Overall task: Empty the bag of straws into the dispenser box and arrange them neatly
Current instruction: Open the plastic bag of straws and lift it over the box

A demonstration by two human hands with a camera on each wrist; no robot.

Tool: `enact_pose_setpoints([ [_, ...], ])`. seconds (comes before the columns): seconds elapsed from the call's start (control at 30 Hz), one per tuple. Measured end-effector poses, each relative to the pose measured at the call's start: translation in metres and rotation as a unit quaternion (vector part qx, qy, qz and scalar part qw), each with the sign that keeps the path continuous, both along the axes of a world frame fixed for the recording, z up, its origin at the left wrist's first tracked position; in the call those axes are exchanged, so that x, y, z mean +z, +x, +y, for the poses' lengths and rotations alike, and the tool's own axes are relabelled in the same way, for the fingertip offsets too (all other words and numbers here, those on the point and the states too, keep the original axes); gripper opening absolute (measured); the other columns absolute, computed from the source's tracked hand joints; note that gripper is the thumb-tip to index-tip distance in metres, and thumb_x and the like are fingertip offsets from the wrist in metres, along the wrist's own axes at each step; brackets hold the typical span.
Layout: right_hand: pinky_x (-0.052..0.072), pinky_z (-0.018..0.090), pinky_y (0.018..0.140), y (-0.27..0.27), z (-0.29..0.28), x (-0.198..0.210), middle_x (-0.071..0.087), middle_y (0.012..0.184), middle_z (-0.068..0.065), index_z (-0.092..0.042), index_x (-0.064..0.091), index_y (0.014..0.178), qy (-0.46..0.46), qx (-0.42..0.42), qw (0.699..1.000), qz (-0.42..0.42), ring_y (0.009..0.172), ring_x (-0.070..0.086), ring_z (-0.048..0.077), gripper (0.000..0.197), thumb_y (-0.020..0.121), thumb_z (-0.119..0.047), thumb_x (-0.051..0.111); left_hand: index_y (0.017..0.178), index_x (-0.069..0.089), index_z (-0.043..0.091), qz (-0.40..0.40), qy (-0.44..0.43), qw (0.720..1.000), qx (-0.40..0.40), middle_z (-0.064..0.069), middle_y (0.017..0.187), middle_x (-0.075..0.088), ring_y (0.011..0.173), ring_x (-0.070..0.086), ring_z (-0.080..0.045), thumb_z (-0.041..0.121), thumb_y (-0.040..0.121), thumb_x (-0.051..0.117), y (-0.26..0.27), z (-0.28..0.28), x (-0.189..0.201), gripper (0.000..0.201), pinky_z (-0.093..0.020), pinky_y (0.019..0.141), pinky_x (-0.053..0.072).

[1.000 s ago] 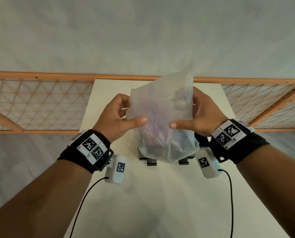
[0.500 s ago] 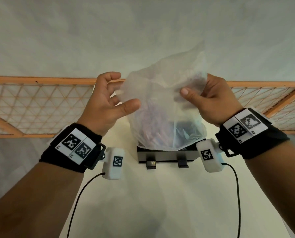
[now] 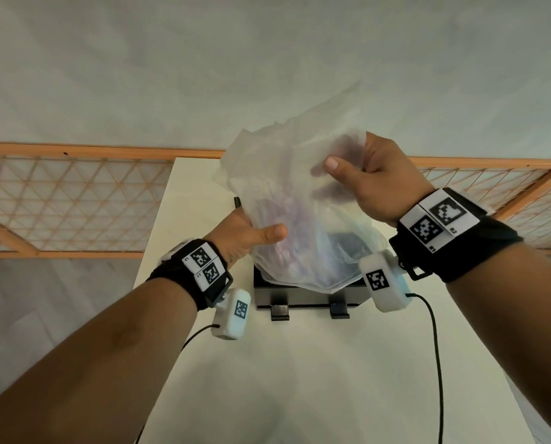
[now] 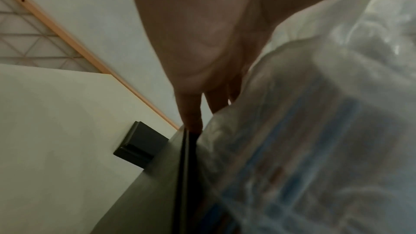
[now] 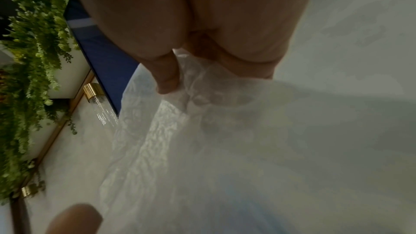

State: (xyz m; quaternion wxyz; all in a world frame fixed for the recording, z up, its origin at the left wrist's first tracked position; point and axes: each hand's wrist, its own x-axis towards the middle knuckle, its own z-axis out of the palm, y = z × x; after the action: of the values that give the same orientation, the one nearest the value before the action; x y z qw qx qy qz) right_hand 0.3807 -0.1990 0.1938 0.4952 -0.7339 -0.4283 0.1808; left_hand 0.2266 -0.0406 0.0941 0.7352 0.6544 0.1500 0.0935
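We are holding the translucent bag [image 3: 303, 219] of blurred straws [image 4: 299, 140] just above the black dispenser box [image 3: 303, 296] on the surface [image 3: 299, 379]; our right hand [image 3: 373, 184] is pinching its top, our left hand [image 3: 245, 232] is gripping its side. No writing is reading clearly on it.

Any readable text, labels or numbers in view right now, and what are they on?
No words read clearly.
Wristbands: black-and-white square code patterns, with tiny characters beside them too small to read.
Wrist cameras: code patterns only.
Bag: blurred blue and red print, unreadable.
Dispenser box: no lettering visible.
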Motion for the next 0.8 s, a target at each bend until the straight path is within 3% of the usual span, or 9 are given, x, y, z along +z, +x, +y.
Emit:
enact_pose_setpoints([
  [0.07,0.056,0.053,0.084,0.001,0.004,0.001,0.075,0.097,0.002,-0.018,0.064,0.091,-0.021,0.007,0.999,-0.032,0.086,0.073,0.024,0.011,0.093,-0.027,0.059,0.109,0.068,0.026,0.010,0.001,1.000,-0.003,0.010,0.104,0.079,0.107,0.071,-0.009,0.070,0.029,0.094,-0.001,0.000,-0.004,0.095,-0.040,0.107,0.049],
  [0.17,0.055,0.048,0.087,0.003,0.007,0.001,0.075,0.096,0.001,-0.016,0.066,0.091,-0.050,0.014,0.998,-0.044,0.086,0.073,0.018,0.011,0.096,-0.023,0.059,0.101,0.078,0.031,0.011,0.017,1.000,-0.001,0.007,0.104,0.079,0.107,0.072,-0.012,0.069,0.033,0.094,-0.006,0.006,-0.003,0.080,-0.035,0.100,0.051],
  [0.3,0.057,0.041,0.078,0.000,0.008,0.007,0.075,0.095,0.004,-0.018,0.061,0.089,-0.035,0.006,0.999,-0.020,0.078,0.074,0.022,0.010,0.098,-0.018,0.058,0.123,0.061,0.013,-0.028,0.013,0.999,0.043,0.003,0.109,0.077,0.110,0.071,-0.016,0.068,0.041,0.093,-0.012,0.023,0.006,0.103,-0.028,0.092,0.053],
  [0.43,0.058,0.051,0.078,-0.008,0.010,0.019,0.075,0.094,0.009,-0.016,0.057,0.090,0.004,0.014,1.000,0.020,0.074,0.074,0.031,0.009,0.098,-0.015,0.057,0.127,0.054,0.014,-0.051,0.012,0.997,0.055,0.010,0.105,0.077,0.104,0.071,-0.008,0.077,0.034,0.088,-0.015,0.029,0.019,0.117,-0.021,0.083,0.054],
  [0.5,0.057,0.055,0.077,-0.011,0.011,0.027,0.074,0.094,0.010,-0.014,0.057,0.093,0.030,0.018,0.999,0.022,0.074,0.074,0.033,0.005,0.098,-0.015,0.058,0.134,0.049,0.011,-0.069,0.000,0.996,0.058,0.008,0.108,0.074,0.104,0.070,-0.009,0.077,0.033,0.088,-0.015,0.027,0.024,0.127,-0.021,0.079,0.055],
  [0.57,0.059,0.054,0.074,-0.013,0.011,0.038,0.072,0.095,0.014,-0.010,0.056,0.095,0.054,0.019,0.998,0.024,0.074,0.074,0.033,0.004,0.098,-0.013,0.057,0.143,0.042,0.008,-0.079,-0.009,0.994,0.080,0.004,0.117,0.068,0.109,0.066,-0.012,0.077,0.032,0.088,-0.016,0.026,0.030,0.139,-0.024,0.083,0.055],
  [0.7,0.060,0.050,0.068,-0.018,0.007,0.063,0.068,0.100,0.027,-0.002,0.053,0.099,0.113,0.016,0.993,-0.010,0.077,0.073,0.036,0.009,0.099,-0.010,0.055,0.135,0.050,0.026,-0.077,0.028,0.990,0.116,0.007,0.132,0.065,0.126,0.056,-0.013,0.089,0.035,0.078,-0.022,0.029,0.050,0.121,-0.041,0.112,0.040],
  [0.8,0.058,0.057,0.065,-0.016,0.003,0.078,0.066,0.099,0.030,0.009,0.053,0.107,0.153,0.008,0.987,-0.038,0.075,0.073,0.037,0.025,0.099,-0.014,0.055,0.129,0.056,0.031,-0.056,0.025,0.978,0.199,0.001,0.138,0.062,0.130,0.054,-0.016,0.099,0.045,0.060,-0.029,0.029,0.077,0.108,-0.043,0.110,0.037],
])
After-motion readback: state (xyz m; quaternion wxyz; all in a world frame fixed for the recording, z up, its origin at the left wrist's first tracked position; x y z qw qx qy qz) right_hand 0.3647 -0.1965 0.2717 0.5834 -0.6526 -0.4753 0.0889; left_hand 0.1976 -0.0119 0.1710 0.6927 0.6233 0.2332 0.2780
